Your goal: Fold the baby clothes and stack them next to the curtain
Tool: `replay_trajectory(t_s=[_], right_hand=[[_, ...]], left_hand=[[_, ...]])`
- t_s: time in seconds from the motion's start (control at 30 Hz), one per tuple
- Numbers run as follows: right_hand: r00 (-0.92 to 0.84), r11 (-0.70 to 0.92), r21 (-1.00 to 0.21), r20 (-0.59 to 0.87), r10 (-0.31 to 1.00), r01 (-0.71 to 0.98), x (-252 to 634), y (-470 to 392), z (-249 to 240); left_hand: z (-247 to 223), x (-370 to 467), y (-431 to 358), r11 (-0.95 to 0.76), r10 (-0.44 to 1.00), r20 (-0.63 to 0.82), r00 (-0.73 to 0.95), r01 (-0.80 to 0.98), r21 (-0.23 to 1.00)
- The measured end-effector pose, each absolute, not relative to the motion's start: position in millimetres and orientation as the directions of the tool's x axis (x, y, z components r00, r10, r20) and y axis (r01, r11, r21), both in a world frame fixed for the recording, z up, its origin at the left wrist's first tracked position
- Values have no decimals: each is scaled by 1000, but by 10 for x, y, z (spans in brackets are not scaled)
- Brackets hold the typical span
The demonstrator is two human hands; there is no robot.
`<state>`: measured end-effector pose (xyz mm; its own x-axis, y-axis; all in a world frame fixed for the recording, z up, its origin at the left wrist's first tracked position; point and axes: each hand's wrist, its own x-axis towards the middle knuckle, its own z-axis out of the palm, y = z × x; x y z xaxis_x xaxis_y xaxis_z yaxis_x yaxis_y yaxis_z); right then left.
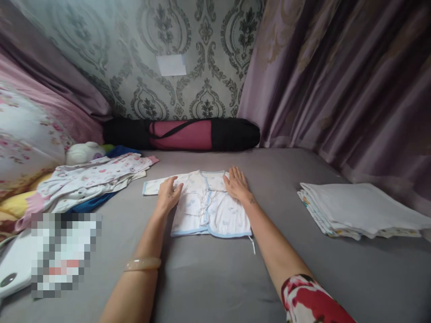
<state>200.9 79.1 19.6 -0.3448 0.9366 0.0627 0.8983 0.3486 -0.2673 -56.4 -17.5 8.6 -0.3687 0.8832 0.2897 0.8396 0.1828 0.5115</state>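
Note:
A small white baby shirt (193, 206) with light blue trim and a faint print lies spread on the grey sheet, its tie strings at the front middle. The sleeve on the left stretches out flat; the one on the right is not visible beyond my hand. My left hand (168, 193) rests at the left sleeve near the shoulder, fingers bent and thumb apart, with nothing seen in its grasp. Flat on the shirt's right shoulder lies my right hand (236, 184), fingers stretched out. One loose string hangs past the lower right hem.
To the right is a stack of folded white cloths (363, 208). Printed baby clothes (90, 177) lie in a pile at left, beside a white plush toy (84, 152). A long black and dark pink bag (183, 134) lies along the wall. Blurred white items (67, 255) sit front left.

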Motion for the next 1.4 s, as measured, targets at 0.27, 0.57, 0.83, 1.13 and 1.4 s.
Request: replay_trajectory(t_s=[0.27, 0.57, 0.83, 1.13, 1.4], right_hand=[[-457, 445, -219, -2, 890, 868, 1872, 681, 125], [-431, 395, -269, -89, 898, 878, 1838, 740, 268], [-413, 391, -176, -106, 905, 903, 1729, 734, 229], [-697, 673, -237, -28, 716, 701, 1242, 687, 380], [-748, 721, -235, -45, 662, 652, 938, 761, 160]], left_hand=[[73, -816, -230, 366, 762, 292, -579, 756, 543], [214, -944, -397, 605, 534, 213, -818, 546, 579], [231, -1077, -454, 699, 453, 114, -884, 432, 570], [238, -1088, -413, 722, 506, 73, -859, 468, 510], [208, -1154, -402, 723, 544, 27, -839, 485, 492]])
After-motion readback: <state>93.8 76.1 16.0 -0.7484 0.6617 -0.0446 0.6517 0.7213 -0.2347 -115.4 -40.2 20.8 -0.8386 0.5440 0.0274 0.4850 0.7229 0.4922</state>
